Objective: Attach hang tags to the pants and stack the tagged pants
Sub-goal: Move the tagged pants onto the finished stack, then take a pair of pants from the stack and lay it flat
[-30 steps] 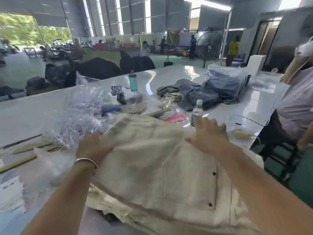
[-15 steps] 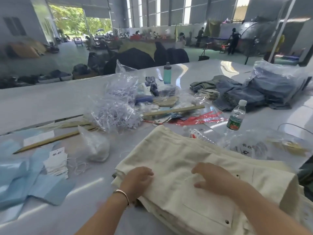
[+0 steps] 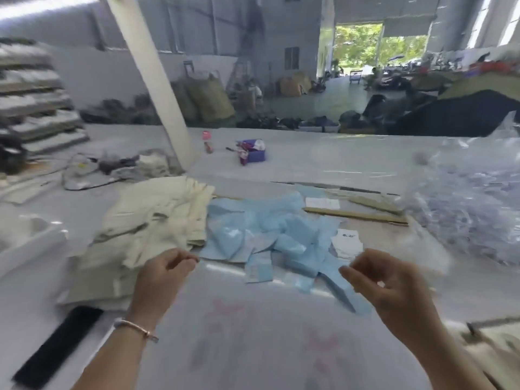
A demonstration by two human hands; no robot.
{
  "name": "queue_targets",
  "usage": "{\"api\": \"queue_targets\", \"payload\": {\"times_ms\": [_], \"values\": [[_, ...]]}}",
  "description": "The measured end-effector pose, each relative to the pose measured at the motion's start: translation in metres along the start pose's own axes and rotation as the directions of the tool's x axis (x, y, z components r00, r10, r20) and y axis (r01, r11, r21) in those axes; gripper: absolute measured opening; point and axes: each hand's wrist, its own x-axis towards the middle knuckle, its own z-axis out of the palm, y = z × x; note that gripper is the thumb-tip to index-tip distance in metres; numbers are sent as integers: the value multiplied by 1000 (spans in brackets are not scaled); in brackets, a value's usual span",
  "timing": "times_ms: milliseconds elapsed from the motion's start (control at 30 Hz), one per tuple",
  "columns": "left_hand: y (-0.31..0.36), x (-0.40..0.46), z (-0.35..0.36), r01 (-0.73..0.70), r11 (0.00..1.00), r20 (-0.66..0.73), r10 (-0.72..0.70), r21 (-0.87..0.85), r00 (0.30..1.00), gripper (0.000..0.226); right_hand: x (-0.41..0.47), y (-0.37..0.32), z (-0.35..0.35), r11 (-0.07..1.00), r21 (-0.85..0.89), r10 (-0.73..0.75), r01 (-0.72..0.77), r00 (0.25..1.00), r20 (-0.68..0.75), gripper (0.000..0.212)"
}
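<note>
A rumpled pile of cream pants (image 3: 157, 220) lies on the white table (image 3: 253, 333), left of centre. My left hand (image 3: 163, 274) hovers by the pile's near right edge, fingers loosely curled, nothing visibly in them. My right hand (image 3: 385, 282) hangs over the table to the right, also loosely curled and empty. A small stack of white hang tags (image 3: 346, 243) lies just beyond my right hand. Another white tag (image 3: 322, 203) rests farther back. The view is motion-blurred.
Light blue paper pieces (image 3: 261, 237) are scattered between the pants and the tags. Wooden sticks (image 3: 357, 213) and a crumpled clear plastic bag (image 3: 472, 215) lie at the right. A black flat object (image 3: 59, 344) lies near left. A purple box (image 3: 253, 153), a small bottle (image 3: 207, 142) and a white pillar (image 3: 157, 85) stand farther back.
The view has swung left. Both hands have come off the folded cream pants stack and now hover empty over bare table near the blue papers and tags.
</note>
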Motion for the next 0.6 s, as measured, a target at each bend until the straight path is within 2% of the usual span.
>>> {"api": "queue_targets", "payload": {"times_ms": [100, 167, 200, 267, 433, 500, 600], "values": [[-45, 62, -90, 75, 994, -221, -56, 77, 974, 17, 42, -29, 108, 986, 164, -8, -4, 997, 72, 32], [-71, 98, -120, 114, 963, -263, -47, 244, 964, 11, 67, -48, 165, 976, 216, -13, -16, 991, 136, 34], [-88, 118, -135, 130, 923, -264, -32, 361, 964, 15, 82, -58, 200, 970, 241, -22, -19, 986, 166, 34], [-116, 159, -151, 108, 844, -196, -3, 526, 981, 37, 109, -77, 262, 965, 262, -30, -26, 978, 208, 35], [-160, 246, -135, -64, 736, 101, -7, 674, 995, 83, 150, -96, 362, 967, 239, 14, -91, 951, 307, 33], [-172, 272, -116, -109, 676, 183, -39, 729, 982, 89, 160, -96, 383, 967, 220, 51, -128, 945, 324, 32], [-179, 303, -85, -113, 616, 181, -49, 780, 982, 87, 168, -89, 403, 967, 199, 88, -162, 938, 336, 31]]}}
